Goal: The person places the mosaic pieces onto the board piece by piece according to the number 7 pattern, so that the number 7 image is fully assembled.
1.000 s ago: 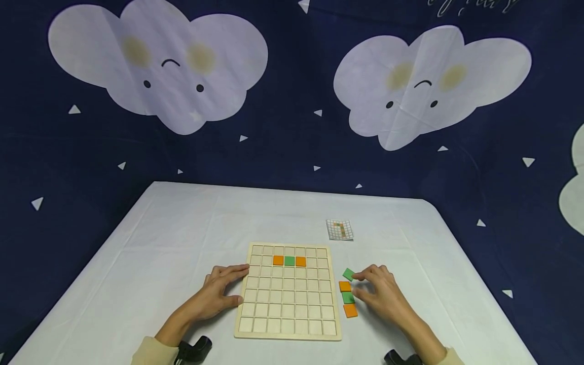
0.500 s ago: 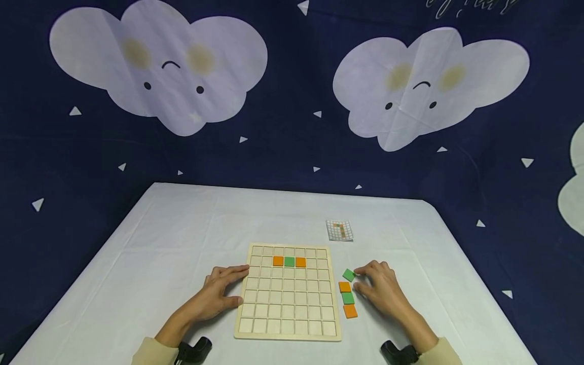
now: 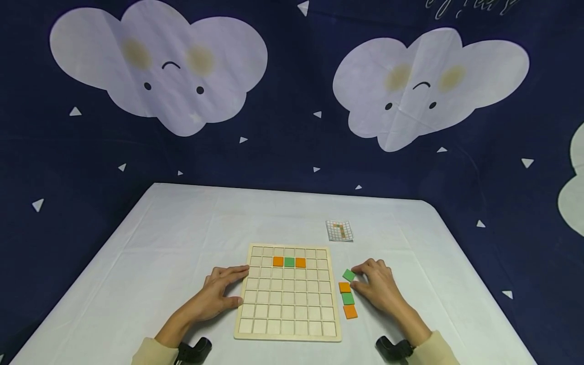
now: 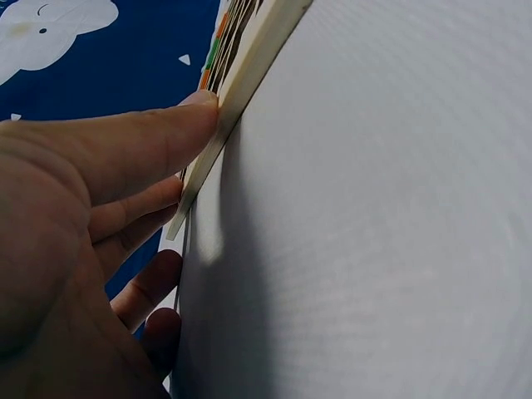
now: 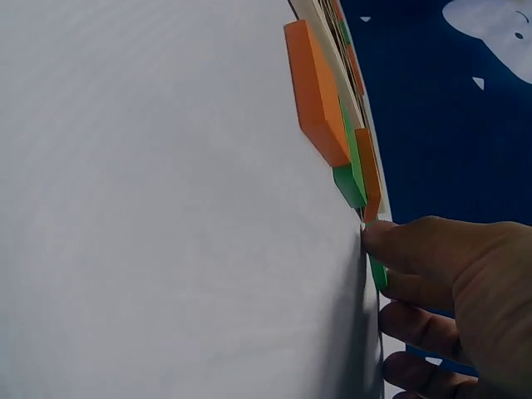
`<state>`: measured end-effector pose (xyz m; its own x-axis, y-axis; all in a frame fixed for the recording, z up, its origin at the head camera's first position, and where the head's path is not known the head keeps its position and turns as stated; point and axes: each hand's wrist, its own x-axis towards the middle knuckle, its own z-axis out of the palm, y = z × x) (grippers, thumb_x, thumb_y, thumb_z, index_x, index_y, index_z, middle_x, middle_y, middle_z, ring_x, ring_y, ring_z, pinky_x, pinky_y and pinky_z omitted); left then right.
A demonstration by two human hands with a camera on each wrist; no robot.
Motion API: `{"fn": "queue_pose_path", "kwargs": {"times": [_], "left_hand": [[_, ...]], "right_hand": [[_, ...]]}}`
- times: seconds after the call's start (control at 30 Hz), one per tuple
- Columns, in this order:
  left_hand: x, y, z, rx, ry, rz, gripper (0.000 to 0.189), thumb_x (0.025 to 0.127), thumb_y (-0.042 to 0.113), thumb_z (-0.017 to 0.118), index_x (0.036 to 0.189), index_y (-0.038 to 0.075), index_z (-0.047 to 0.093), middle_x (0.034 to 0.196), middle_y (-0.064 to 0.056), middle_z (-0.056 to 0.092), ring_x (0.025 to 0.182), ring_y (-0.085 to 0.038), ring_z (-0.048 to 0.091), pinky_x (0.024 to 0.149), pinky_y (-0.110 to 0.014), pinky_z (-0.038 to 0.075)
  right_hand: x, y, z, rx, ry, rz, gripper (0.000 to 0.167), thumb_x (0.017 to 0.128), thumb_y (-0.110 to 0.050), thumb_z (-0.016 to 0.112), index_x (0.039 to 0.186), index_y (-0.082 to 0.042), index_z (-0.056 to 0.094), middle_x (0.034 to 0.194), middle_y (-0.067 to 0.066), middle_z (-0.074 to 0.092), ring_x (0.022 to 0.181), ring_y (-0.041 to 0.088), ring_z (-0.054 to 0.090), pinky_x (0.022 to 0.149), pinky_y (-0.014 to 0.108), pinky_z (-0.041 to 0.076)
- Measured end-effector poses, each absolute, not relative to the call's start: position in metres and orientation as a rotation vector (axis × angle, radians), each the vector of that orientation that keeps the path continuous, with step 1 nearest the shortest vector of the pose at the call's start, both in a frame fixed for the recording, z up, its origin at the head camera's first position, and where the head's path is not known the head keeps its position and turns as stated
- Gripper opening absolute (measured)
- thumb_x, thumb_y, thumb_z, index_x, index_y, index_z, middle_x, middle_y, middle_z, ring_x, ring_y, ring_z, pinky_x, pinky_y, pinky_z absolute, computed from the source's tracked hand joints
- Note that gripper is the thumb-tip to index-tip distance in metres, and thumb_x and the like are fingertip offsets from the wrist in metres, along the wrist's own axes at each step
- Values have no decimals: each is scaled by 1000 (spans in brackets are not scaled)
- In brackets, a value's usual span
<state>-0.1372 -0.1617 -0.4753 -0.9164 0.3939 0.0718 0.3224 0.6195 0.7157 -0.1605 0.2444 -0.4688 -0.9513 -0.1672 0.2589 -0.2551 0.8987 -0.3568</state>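
Observation:
In the head view, a square wooden grid board (image 3: 287,335) lies on the white table. Two orange tiles with a green tile (image 3: 289,262) between them fill part of its second row from the top. My left hand (image 3: 212,299) rests against the board's left edge, thumb and fingers spread apart. Right of the board, my right hand (image 3: 377,286) has thumb and index finger on either side of a loose green tile (image 3: 349,275), pinching it at the tabletop. Below that lie an orange tile (image 3: 344,287), another green tile (image 3: 348,298) and another orange tile (image 3: 350,312).
A small printed pattern card (image 3: 339,230) lies beyond the board's upper right corner. Black wrist mounts (image 3: 195,350) sit by both forearms. A dark blue cloth (image 3: 283,152) with white clouds hangs behind the table.
My right hand has drawn back slightly from the tiles, then moved left, bringing thumb and index finger to the loose green tile. The left hand and board keep their places.

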Motion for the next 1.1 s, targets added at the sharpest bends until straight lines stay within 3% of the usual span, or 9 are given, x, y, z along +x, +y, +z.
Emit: {"fn": "queue_pose_path", "kwargs": {"times": [0.37, 1.1], "left_hand": [[-137, -162, -474, 601, 2739, 1189, 63, 76, 20, 75, 135, 12, 53, 146, 2, 44, 110, -11, 34, 87, -35, 23], [-137, -162, -475, 598, 2741, 1185, 63, 76, 20, 75, 135, 12, 53, 146, 2, 45, 112, -12, 34, 87, -36, 23]], "right_hand": [[-162, 240, -468, 306, -2852, 512, 29, 70, -26, 79, 94, -10, 73, 87, 1, 62, 82, 17, 46, 73, 33, 31], [-163, 242, -469, 342, -2807, 591, 25, 71, -19, 79, 93, -11, 73, 84, -1, 62, 80, 14, 45, 73, 32, 31]]}}
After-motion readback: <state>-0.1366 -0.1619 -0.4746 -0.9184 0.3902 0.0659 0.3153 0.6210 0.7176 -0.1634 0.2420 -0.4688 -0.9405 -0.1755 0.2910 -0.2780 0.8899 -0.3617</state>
